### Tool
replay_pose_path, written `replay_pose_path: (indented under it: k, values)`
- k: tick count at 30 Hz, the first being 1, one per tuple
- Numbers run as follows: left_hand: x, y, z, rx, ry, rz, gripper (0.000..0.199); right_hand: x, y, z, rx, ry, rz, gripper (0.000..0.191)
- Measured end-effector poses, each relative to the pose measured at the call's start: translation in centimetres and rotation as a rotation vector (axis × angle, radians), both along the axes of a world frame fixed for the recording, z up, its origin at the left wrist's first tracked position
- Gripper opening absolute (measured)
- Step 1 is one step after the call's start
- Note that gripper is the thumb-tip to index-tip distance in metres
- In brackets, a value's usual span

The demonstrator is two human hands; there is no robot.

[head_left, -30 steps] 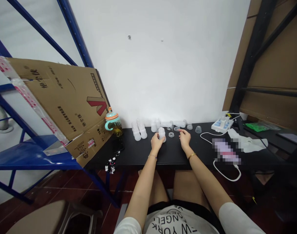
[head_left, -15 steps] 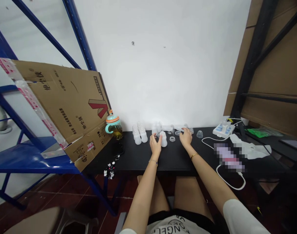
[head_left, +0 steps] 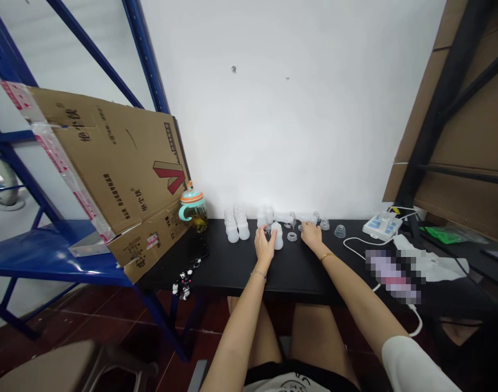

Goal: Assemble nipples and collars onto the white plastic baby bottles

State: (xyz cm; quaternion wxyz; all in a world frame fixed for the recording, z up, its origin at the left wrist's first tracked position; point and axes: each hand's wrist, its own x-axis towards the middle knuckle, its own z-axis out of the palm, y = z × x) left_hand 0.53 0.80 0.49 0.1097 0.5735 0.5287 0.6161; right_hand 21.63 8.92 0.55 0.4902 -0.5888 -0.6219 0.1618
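A small white baby bottle (head_left: 278, 238) stands upright on the black table, and my left hand (head_left: 265, 243) is curled round its left side with the thumb against it. To the right, my right hand (head_left: 311, 236) is bent down with its fingers closed at a clear plastic piece (head_left: 301, 227), mostly covered by the fingertips. Between the hands lies a translucent ring (head_left: 292, 237). Behind it is a clear nipple-like part (head_left: 292, 218). Clear domed caps (head_left: 340, 231) sit right of my right hand. Several more white bottles (head_left: 237, 226) stand together on the left.
A lidded jug (head_left: 194, 209) with a teal handle stands at the table's left, near a dark phone (head_left: 199, 249) with a charm (head_left: 183, 285). A large cardboard sheet (head_left: 122, 179) leans there. On the right are a power strip (head_left: 382, 226), cables and white wrapping (head_left: 432, 261).
My right hand has lowered, and its fingers have closed on the clear piece. My left hand stays at the bottle. The whole view has shifted slightly.
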Motion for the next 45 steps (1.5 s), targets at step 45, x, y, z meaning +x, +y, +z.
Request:
replay_pose_path:
  k: [45]
  values:
    - [0.1, -0.2, 0.0, -0.056, 0.288, 0.017, 0.048, -3.1, -3.2, 0.4, -0.135, 1.265, 0.442, 0.026]
